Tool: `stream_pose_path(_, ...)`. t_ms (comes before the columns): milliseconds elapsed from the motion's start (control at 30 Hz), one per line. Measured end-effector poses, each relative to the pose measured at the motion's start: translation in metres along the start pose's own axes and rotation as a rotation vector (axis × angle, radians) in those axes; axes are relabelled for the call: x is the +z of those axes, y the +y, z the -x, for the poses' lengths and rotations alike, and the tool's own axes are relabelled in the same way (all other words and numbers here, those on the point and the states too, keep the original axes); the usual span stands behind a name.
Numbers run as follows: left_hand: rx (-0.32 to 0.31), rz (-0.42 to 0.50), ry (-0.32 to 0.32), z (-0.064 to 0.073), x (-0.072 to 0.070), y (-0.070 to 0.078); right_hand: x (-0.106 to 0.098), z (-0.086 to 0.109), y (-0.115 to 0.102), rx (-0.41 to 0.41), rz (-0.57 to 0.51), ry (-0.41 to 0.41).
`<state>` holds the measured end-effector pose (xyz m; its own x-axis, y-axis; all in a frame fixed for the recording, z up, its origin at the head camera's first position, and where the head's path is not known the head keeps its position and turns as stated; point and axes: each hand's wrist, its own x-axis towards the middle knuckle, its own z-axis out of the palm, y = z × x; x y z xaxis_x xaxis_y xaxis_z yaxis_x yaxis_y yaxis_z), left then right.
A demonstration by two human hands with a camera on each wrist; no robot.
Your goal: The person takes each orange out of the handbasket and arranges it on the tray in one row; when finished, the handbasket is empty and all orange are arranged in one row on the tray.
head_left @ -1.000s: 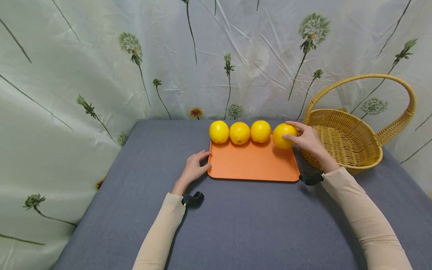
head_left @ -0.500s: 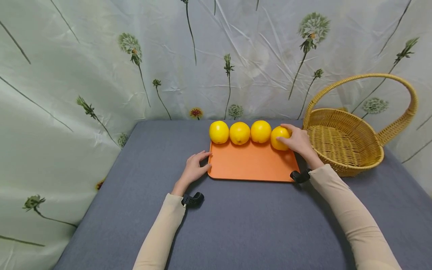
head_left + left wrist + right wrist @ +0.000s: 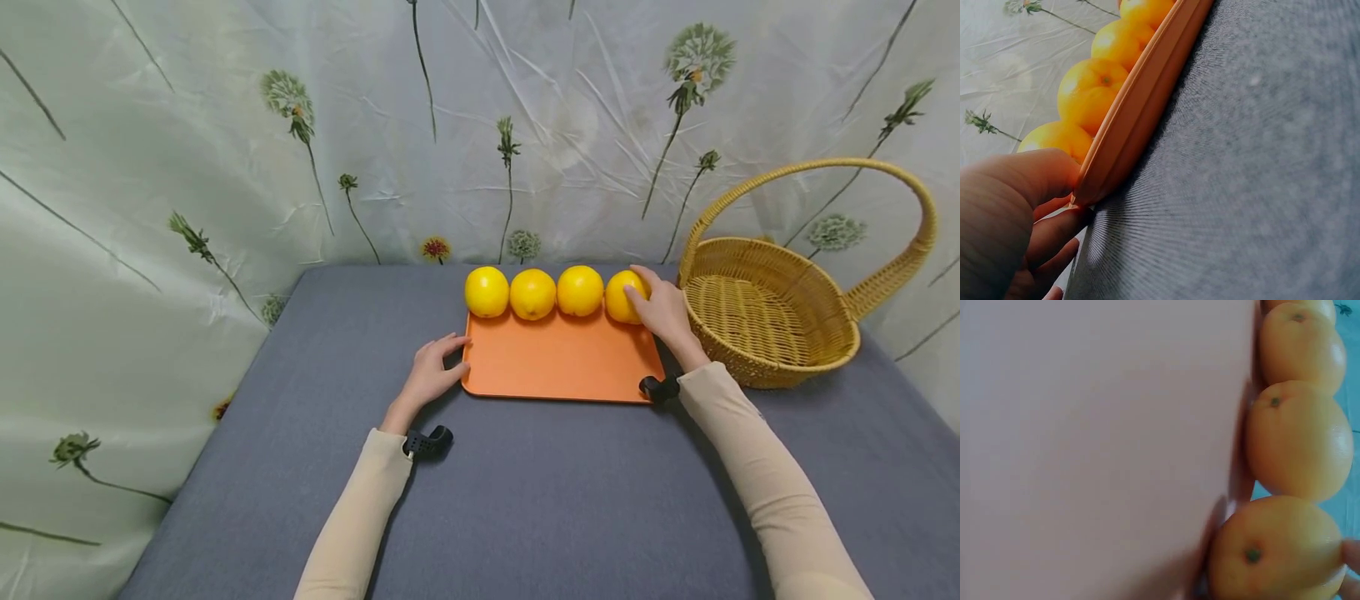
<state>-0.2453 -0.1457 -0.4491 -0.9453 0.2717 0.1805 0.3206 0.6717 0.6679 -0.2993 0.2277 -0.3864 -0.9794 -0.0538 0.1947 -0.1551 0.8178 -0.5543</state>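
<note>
Three oranges, among them a middle orange point(image 3: 532, 294), stand side by side along the far edge of an orange tray point(image 3: 562, 362). At the row's right end is another orange point(image 3: 621, 297), also large at the bottom of the right wrist view. My right hand point(image 3: 663, 312) holds this one from its right side, thumb in front and fingers behind. On the tray's left side my left hand point(image 3: 431, 369) rests with thumb and fingertips at the rim, spread apart. In the left wrist view the thumb point(image 3: 1047, 175) lies right against the tray corner.
A woven basket point(image 3: 780, 367) with a tall arched handle stands right of the tray, close to my right forearm. Grey cloth point(image 3: 540, 492) covers the table. Behind it hangs a flower-printed curtain point(image 3: 420, 192).
My right hand has carried its orange a little left and down to the right end of the row, then shifted slightly back. The left hand and tray stay in place.
</note>
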Motion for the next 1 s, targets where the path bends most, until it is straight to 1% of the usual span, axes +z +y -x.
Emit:
stream_pose_path(67,0.004,0.0,-0.002,0.001,0.0,0.0,-0.001,0.0,0.002,-0.011,-0.01,-0.028)
stream_pose_path(233,-0.001,0.004,0.012,0.001,-0.002,-0.002,-0.006,-0.005,0.004,-0.037,-0.022,-0.149)
stream_pose_path(333,-0.005,-0.001,0.014,0.002,-0.003,-0.003,-0.007,-0.009,0.004,-0.018,-0.043,-0.208)
stream_pose_path(467,-0.004,-0.003,0.006,0.004,-0.003,-0.005,-0.004,-0.011,0.004,0.031,-0.104,-0.272)
stream_pose_path(533,-0.002,0.002,0.006,0.005,-0.003,-0.006,-0.002,-0.013,0.005,0.043,-0.122,-0.285)
stream_pose_path(767,-0.003,-0.003,0.015,0.003,-0.004,-0.009,0.001,-0.019,0.006,0.033,-0.135,-0.288)
stream_pose_path(900,-0.008,0.0,0.003,0.002,-0.003,-0.008,0.001,-0.019,0.008,0.039,-0.142,-0.303)
stream_pose_path(1000,-0.014,0.01,-0.006,0.001,-0.003,-0.008,0.0,-0.019,0.009,0.028,-0.131,-0.308)
